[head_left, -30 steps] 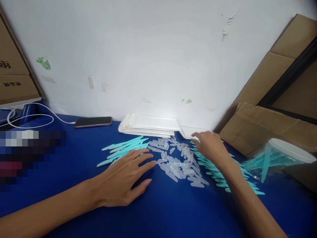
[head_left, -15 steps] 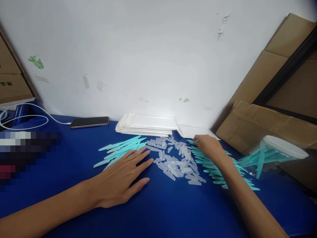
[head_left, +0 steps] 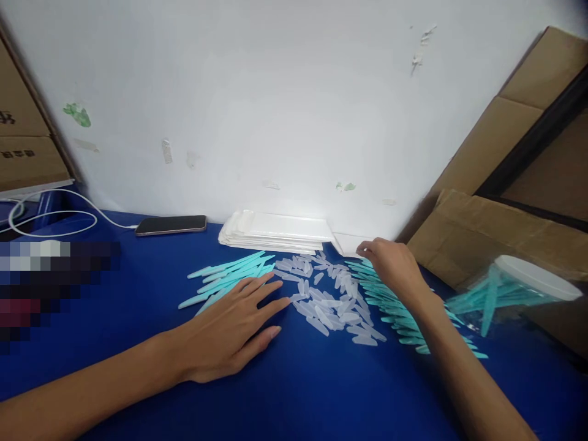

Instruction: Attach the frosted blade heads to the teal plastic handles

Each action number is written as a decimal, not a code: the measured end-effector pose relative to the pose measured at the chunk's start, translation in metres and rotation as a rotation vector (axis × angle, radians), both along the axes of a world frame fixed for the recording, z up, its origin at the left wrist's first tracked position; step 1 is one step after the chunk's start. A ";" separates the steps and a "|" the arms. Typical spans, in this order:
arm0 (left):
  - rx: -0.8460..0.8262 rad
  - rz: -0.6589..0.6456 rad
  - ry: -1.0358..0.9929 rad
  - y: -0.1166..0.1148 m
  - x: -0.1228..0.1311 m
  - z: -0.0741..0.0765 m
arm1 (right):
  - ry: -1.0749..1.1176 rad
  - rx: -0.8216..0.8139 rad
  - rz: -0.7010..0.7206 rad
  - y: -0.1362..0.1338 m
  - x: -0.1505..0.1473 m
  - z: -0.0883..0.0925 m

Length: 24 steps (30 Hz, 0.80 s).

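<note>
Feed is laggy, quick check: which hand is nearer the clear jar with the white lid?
Right. The right hand is over the teal sticks, just left of the jar; the left hand lies flat far across, beyond the clear pieces.

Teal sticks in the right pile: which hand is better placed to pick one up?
Right, probably. The right hand hovers over the far end of the right teal pile, fingers curled toward it. The left hand lies flat on the blue table, beyond the clear caps.
</note>
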State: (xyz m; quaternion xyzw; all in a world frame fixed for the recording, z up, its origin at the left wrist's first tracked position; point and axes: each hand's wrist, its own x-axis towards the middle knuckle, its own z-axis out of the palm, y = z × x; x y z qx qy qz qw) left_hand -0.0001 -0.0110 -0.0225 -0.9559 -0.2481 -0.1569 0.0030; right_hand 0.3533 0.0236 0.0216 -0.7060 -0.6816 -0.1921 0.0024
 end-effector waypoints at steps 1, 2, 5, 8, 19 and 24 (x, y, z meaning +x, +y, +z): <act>-0.013 -0.015 0.017 0.000 0.000 0.002 | -0.013 0.051 0.033 -0.001 -0.003 0.002; -0.023 -0.021 0.027 0.001 0.000 0.004 | -0.025 0.125 0.084 -0.002 -0.007 0.003; -0.033 -0.011 0.010 0.002 0.001 0.010 | -0.026 0.463 0.328 -0.007 -0.019 0.004; -0.017 -0.001 -0.046 0.001 0.002 0.012 | 0.033 0.761 0.585 -0.016 -0.034 0.006; 0.108 0.033 -0.244 0.003 0.004 0.007 | 0.360 0.796 0.792 -0.036 -0.073 0.008; 0.198 0.037 -0.253 0.002 0.005 0.009 | 0.330 0.822 0.887 -0.046 -0.080 -0.001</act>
